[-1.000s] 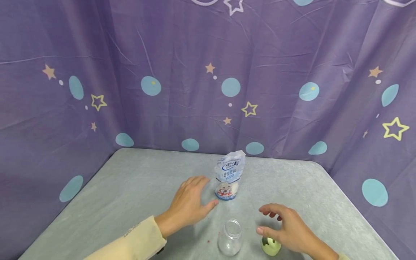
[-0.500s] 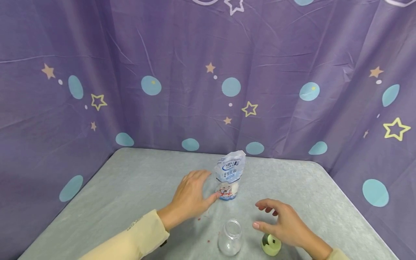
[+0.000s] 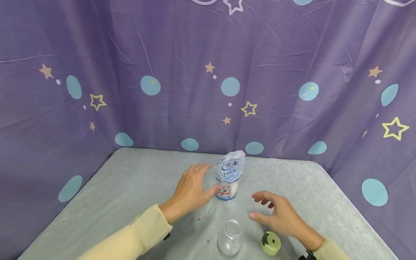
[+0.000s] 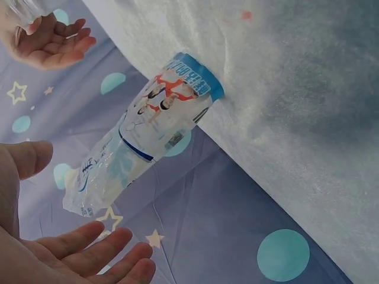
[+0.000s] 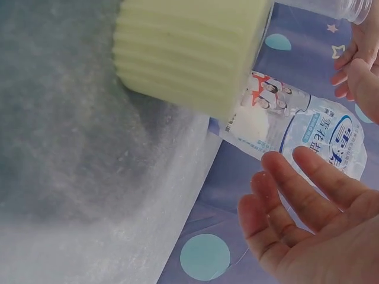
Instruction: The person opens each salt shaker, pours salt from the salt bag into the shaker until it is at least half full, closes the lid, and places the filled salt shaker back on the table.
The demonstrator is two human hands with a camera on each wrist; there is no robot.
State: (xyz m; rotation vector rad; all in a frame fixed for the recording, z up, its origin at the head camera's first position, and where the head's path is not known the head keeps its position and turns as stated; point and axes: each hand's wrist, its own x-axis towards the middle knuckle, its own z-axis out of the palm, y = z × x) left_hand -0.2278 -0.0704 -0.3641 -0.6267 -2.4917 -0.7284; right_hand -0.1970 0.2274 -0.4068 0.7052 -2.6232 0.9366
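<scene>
A blue-and-white plastic salt bag (image 3: 229, 177) with printed characters stands upright on the table, its top part slack. Just left of it is my left hand (image 3: 191, 189), thumb and fingers spread apart, the thumb overlapping the bag's lower edge in the head view. In the left wrist view a gap shows between those fingers (image 4: 106, 242) and the bag (image 4: 169, 112). My right hand (image 3: 277, 215) hovers to the right with fingers loosely bent and nothing in them. Below the hands stand a clear glass jar (image 3: 230, 238), without a lid, and a pale green ribbed lid (image 3: 271, 243).
The grey table (image 3: 156, 169) runs back to a purple curtain (image 3: 195, 47) with stars and dots, which hangs on the left, back and right. A few tiny red specks (image 3: 208, 241) lie near the jar.
Both hands have moved forward, the left one closer to the salt bag. My right hand has also shifted left, uncovering the green lid. Bag, jar and lid have stayed put.
</scene>
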